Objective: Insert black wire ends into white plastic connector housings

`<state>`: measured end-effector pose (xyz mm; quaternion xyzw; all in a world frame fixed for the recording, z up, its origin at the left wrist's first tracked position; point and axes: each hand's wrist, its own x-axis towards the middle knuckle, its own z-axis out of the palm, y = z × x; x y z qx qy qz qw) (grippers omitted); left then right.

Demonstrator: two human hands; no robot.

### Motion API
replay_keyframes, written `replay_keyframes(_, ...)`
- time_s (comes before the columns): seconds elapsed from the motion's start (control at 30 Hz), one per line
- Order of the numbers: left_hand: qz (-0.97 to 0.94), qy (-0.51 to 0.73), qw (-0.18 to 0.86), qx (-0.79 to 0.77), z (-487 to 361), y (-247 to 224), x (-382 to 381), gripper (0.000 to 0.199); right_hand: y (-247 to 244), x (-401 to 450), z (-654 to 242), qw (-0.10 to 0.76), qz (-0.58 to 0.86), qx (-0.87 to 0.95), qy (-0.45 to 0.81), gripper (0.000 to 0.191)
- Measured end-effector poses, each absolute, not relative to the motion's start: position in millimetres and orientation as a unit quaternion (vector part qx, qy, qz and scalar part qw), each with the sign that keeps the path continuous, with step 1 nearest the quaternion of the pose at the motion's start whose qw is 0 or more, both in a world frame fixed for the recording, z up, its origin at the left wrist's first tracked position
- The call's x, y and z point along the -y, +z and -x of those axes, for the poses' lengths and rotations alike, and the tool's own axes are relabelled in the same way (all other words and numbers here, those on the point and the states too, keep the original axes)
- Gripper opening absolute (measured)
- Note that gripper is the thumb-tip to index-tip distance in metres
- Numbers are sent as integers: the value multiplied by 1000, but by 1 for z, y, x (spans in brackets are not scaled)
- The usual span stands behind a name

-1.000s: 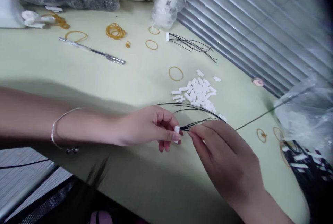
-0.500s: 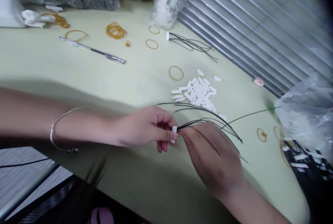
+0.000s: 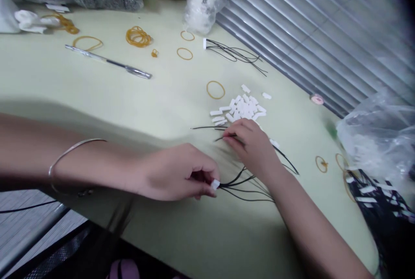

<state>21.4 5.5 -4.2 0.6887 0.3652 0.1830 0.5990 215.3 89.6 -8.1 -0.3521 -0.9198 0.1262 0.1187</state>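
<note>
Diagonally, slatted blinds point(image 3: 292, 22) border the pale green table point(image 3: 162, 102) bearing piled white pieces point(image 3: 244, 107).

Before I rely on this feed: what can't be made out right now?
Head view: back of the white connector, covered by the left hand.
Head view: rest of the pinched black wire, covered by the right hand.
Head view: print on the white container, too small to read.
Head view: full black bundle, cut off by the right edge.
</note>
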Motion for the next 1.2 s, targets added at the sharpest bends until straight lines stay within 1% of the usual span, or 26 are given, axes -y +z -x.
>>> replay_keyframes(0.1,-663,183,623,-373,-23,-2,-6,11,-19,-93,-212,107,374,913,121,6)
replay_keyframes(0.17,-621,187,659,-381,-23,-1,-8,10,-13,-90,-214,109,381,911,116,8)
replay_keyframes(0.2,-584,195,688,-383,-23,0,-10,10,-5,-86,-217,123,394,904,109,8)
replay_keyframes(0.27,-495,226,749,-378,-23,0,-14,9,16,-74,-222,185,441,875,78,6)
replay_keyframes(0.33,-420,268,789,-360,-22,0,-18,8,39,-56,-226,269,488,830,21,6)
replay_keyframes(0.4,-383,294,808,-338,-21,-1,-21,8,57,-37,-226,236,499,833,-13,8)
replay_keyframes(0.5,-374,300,817,-319,-20,-4,-23,10,64,-18,-220,161,406,898,48,6)
replay_keyframes(0.57,-376,297,819,-314,-20,-4,-22,10,58,-15,-217,137,380,911,86,7)
replay_keyframes(0.73,-374,294,823,-311,-20,-3,-22,10,46,-22,-216,138,389,906,91,6)
replay_keyframes(1.2,-378,289,822,-314,-21,-2,-22,11,48,-22,-218,132,394,905,93,8)
